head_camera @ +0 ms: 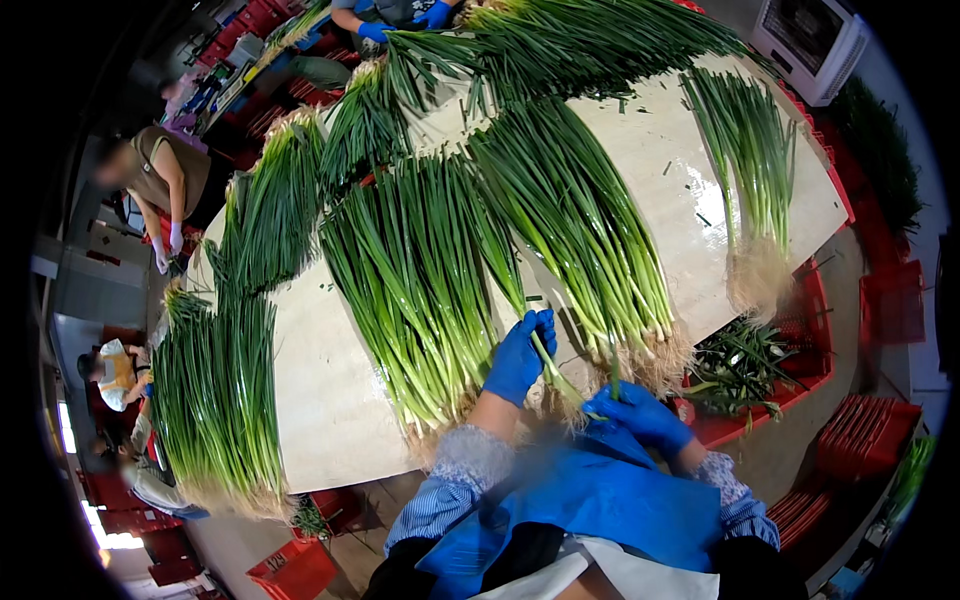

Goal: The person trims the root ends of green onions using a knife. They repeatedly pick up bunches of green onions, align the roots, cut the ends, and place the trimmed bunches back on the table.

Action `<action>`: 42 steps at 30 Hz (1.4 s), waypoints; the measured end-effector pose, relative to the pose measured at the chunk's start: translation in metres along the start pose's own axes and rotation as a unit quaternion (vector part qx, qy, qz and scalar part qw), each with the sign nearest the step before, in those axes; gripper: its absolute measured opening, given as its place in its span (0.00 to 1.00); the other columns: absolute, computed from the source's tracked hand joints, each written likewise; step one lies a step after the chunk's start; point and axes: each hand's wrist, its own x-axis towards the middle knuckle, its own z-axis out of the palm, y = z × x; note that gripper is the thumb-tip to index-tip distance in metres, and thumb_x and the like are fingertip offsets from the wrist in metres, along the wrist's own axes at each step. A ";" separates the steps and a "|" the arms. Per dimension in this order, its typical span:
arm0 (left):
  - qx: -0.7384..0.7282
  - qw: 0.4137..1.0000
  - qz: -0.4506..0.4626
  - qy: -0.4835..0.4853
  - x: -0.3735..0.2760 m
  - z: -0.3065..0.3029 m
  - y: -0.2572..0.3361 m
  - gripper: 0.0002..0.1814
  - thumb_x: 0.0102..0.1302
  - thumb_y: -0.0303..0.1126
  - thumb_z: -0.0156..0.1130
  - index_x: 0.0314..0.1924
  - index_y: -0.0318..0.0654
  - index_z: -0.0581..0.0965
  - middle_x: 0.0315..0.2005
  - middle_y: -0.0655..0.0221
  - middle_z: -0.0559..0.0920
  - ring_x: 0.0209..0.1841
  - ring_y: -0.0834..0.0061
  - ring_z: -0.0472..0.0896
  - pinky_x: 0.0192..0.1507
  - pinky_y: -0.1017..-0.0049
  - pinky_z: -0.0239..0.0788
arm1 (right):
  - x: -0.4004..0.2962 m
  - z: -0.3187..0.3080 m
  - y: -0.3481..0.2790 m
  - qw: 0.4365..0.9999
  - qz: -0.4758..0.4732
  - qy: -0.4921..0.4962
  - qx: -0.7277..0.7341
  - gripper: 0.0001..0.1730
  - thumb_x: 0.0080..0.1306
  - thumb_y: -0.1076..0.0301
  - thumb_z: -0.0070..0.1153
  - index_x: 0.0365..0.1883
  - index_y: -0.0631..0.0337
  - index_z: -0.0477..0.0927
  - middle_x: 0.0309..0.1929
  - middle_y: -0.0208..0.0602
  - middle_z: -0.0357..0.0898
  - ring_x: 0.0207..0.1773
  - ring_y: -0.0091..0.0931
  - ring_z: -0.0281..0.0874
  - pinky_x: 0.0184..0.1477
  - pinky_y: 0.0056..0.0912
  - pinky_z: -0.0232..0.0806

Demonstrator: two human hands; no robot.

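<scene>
Both my hands wear blue gloves. My left hand (523, 358) is closed around the stalk of a green onion (551, 369), whose roots point down toward my apron. Just right of those roots, my right hand (637, 416) pinches a thin green leaf piece (615, 367) that sticks up from its fingers. A wide bundle of green onions (420, 292) lies to the left of my left hand, roots toward me. Another bundle (585, 225) lies beyond and to the right, its roots above my right hand. A smaller bunch (757, 165) rests at the table's right end.
More green onions (217, 390) cover the left end of the pale table (330, 397). Across it, a co-worker's blue-gloved hands (375, 31) touch leaves; other people stand at the left. A red crate (814, 337) with trimmings sits below the right edge, and another red crate (292, 570) is on the floor.
</scene>
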 end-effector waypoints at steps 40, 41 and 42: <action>0.682 0.630 0.266 0.261 0.013 0.061 -0.066 0.35 0.62 0.45 0.62 0.65 0.37 0.63 0.53 0.51 0.73 0.53 0.55 0.73 0.55 0.62 0.67 | -0.029 -0.288 -0.071 0.889 -0.155 0.403 -0.151 0.17 0.68 0.72 0.50 0.55 0.60 0.74 0.38 0.30 0.79 0.26 0.15 0.68 0.25 0.16 0.61; 0.728 0.561 0.276 0.280 0.016 0.055 -0.068 0.34 0.63 0.46 0.60 0.65 0.37 0.63 0.52 0.51 0.73 0.54 0.52 0.72 0.56 0.61 0.66 | -0.022 -0.308 -0.075 0.875 -0.151 0.432 -0.155 0.19 0.68 0.71 0.50 0.58 0.58 0.72 0.42 0.31 0.78 0.28 0.15 0.68 0.26 0.17 0.62; 0.728 0.564 0.291 0.260 0.016 0.046 -0.065 0.32 0.65 0.44 0.56 0.66 0.40 0.63 0.53 0.52 0.73 0.54 0.51 0.71 0.58 0.57 0.61 | -0.013 -0.324 -0.078 0.861 -0.201 0.439 -0.161 0.20 0.67 0.71 0.51 0.59 0.57 0.70 0.44 0.31 0.76 0.30 0.15 0.69 0.27 0.18 0.64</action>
